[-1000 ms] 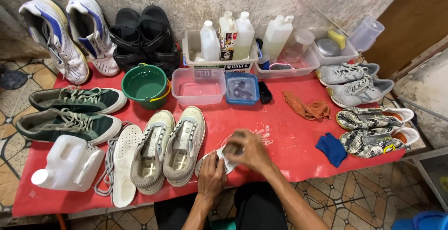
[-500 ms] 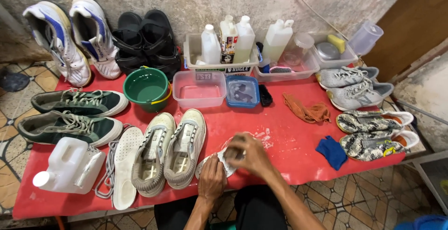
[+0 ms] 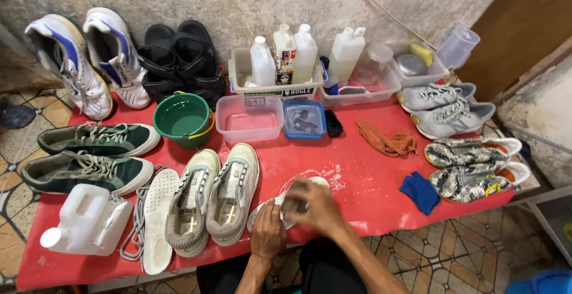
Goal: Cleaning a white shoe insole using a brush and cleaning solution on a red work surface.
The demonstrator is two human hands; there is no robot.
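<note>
A white insole [image 3: 317, 182] lies on the red table [image 3: 369, 192] near its front edge, with soapy foam around its far tip. My left hand [image 3: 267, 235] grips the insole's near end. My right hand [image 3: 314, 206] presses down on the middle of the insole, fingers closed around a small grey object that is mostly hidden. A pair of worn cream sneakers [image 3: 214, 197] sits just left of my hands.
Another insole and laces [image 3: 154, 207], a white jug [image 3: 89, 219] and green sneakers [image 3: 89, 157] lie left. A green bucket [image 3: 183, 120], clear tub [image 3: 249, 118], blue box [image 3: 304, 119], bottles [image 3: 285, 61], orange rag [image 3: 387, 141], blue cloth [image 3: 420, 191] and more shoes [image 3: 471, 163] stand around.
Both hands have shifted slightly toward the table's front edge while staying on the insole. Everything else on the table is as it was.
</note>
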